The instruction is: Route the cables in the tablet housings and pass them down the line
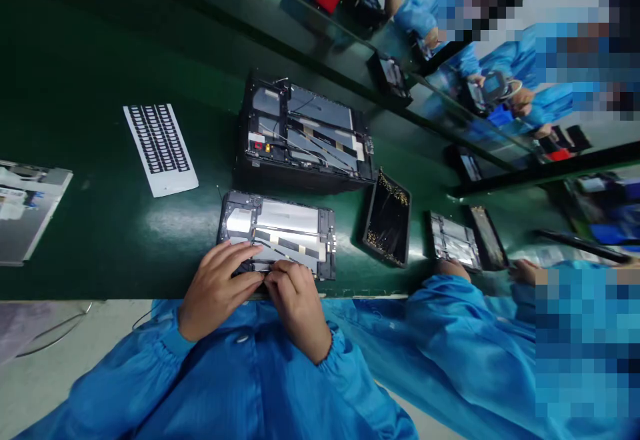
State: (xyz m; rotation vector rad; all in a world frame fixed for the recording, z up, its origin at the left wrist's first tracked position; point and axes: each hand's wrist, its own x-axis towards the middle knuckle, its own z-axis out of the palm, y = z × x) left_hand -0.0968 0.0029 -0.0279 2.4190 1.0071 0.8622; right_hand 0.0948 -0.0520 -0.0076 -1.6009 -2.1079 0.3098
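In front of me, at the table's near edge, lies an opened flat electronic device [287, 217], tablet-like, with silver panels, black strips and a black frame. My left hand [220, 287] rests over its near left corner, fingers stretched out across the frame. Beside it, my right hand [296, 300] has its fingers curled and pressed together at the near edge of the device. Whatever is between those fingertips is hidden or too small to name. A black tray [387, 217] to the right holds many thin black cables with gold-coloured ends.
Behind the device stands a stack of similar opened devices [305, 133]. A white label sheet [175, 183] lies left on the green table [100, 227], and a silver panel [30, 227] at far left. Co-workers in blue sit right and across.
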